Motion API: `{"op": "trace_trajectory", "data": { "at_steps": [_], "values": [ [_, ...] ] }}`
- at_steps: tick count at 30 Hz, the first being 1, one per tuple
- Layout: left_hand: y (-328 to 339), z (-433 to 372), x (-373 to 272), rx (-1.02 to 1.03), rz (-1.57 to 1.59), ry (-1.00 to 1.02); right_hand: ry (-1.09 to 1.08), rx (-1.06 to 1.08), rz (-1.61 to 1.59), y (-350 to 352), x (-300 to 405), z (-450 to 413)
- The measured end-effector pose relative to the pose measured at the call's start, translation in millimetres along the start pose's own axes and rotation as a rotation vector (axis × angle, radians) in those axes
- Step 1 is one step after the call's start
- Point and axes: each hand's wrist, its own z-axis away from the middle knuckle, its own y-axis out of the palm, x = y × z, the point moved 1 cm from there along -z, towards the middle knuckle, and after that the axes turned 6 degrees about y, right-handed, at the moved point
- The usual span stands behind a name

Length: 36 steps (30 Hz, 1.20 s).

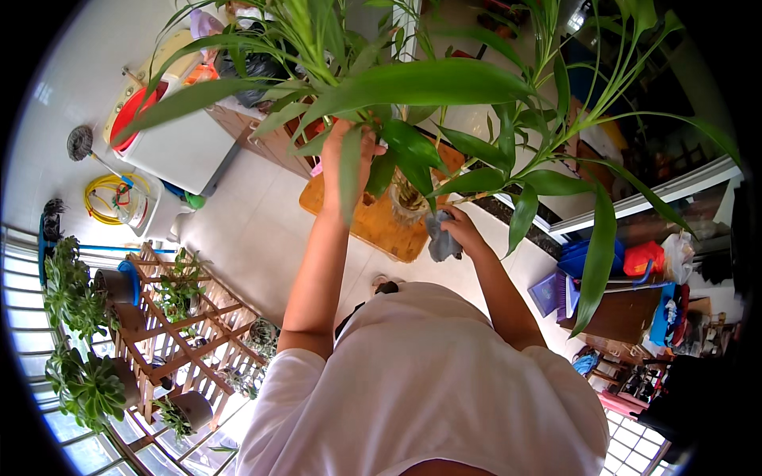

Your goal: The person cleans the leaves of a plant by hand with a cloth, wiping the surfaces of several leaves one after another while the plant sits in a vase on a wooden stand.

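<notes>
Lucky bamboo stems with long green leaves (428,83) spread across the top of the view. They rise from a clear vase (409,199) that stands on a wooden stool or small table (381,229). My left hand (351,154) is raised among the leaves above the vase; leaves cover part of its fingers, and whether it grips a leaf or stem cannot be told. Low beside the vase, on its right, my right hand (463,231) holds a grey cloth (442,237).
A white washing machine (178,143) with a red basin (128,119) stands at the upper left. Potted succulents (89,381) and a wooden slatted plant rack (190,321) are at the lower left. A sliding-door track (643,196) and a purple bin (547,294) lie to the right.
</notes>
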Motion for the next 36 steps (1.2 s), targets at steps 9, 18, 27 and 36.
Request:
{"op": "trace_trajectory", "data": {
  "at_steps": [9,18,27,36],
  "values": [
    [-14,19,3,-0.061,0.137,-0.032,0.134,0.06,0.121,8,-10,-17],
    [-17,-2,5,-0.05,0.167,-0.082,0.169,-0.061,0.042,7,-24,-19],
    [-15,61,45,-0.062,0.26,0.191,-0.056,-0.156,-0.023,-23,-37,-14],
    [2,26,229,0.074,0.201,-0.601,0.105,-0.107,0.148,2,-54,-25]
  ]
}}
